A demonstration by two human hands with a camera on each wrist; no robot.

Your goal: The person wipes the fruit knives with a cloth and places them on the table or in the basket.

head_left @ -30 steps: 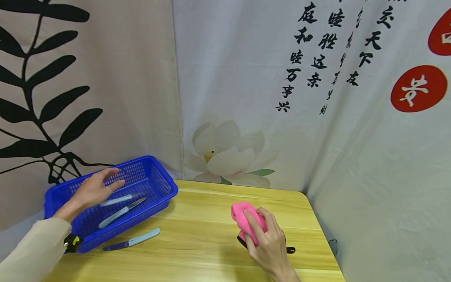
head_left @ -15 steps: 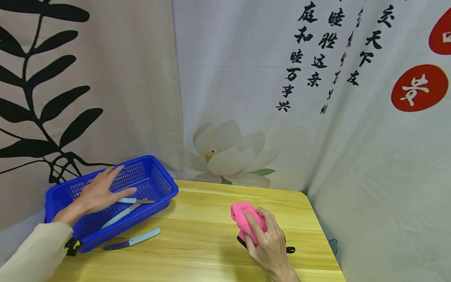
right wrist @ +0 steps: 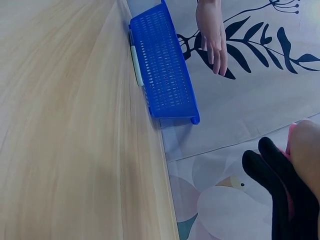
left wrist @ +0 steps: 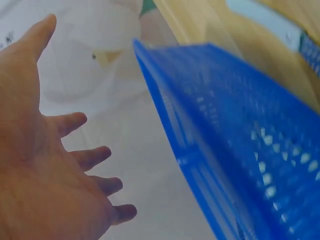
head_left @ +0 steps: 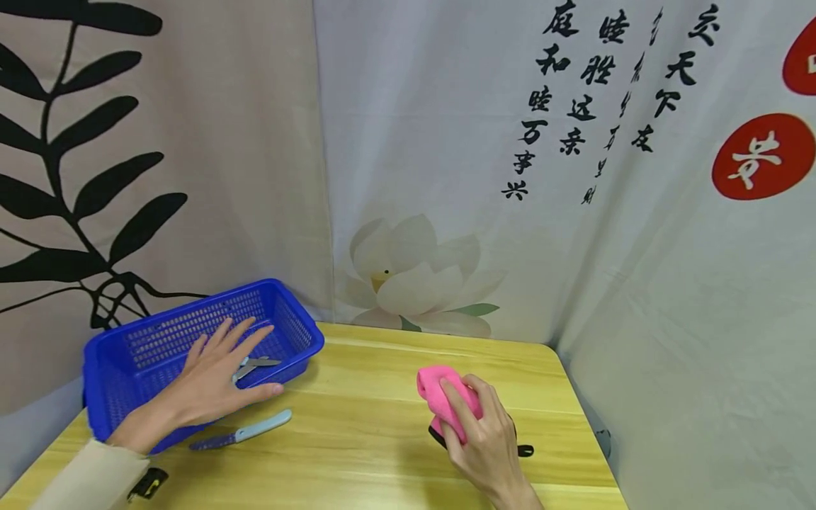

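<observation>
My left hand [head_left: 213, 379] is above the blue basket [head_left: 168, 343], fingers spread and nothing held; the left wrist view shows the open palm [left wrist: 45, 170] too. Beneath it in the basket lie knives [head_left: 253, 365] with light-blue handles, mostly hidden by the hand. Another knife [head_left: 263, 426], with a light-blue handle and a dark blue patterned blade, lies on the table in front of the basket. On the right, my right hand [head_left: 487, 446] grips a bunched pink cloth [head_left: 440, 389] with black trim, close above or on the tabletop; I cannot tell which.
The yellow wooden table [head_left: 344, 446] ends at a curtain [head_left: 408, 163] printed with leaves, a lotus and black writing. A small black device [head_left: 149, 483] with yellow marks is at my left cuff. The basket stands at the table's left rear.
My left hand has moved right and nearer to me over the basket, its fingers now spread wider and covering more of the knives. The right hand and cloth have stayed in place.
</observation>
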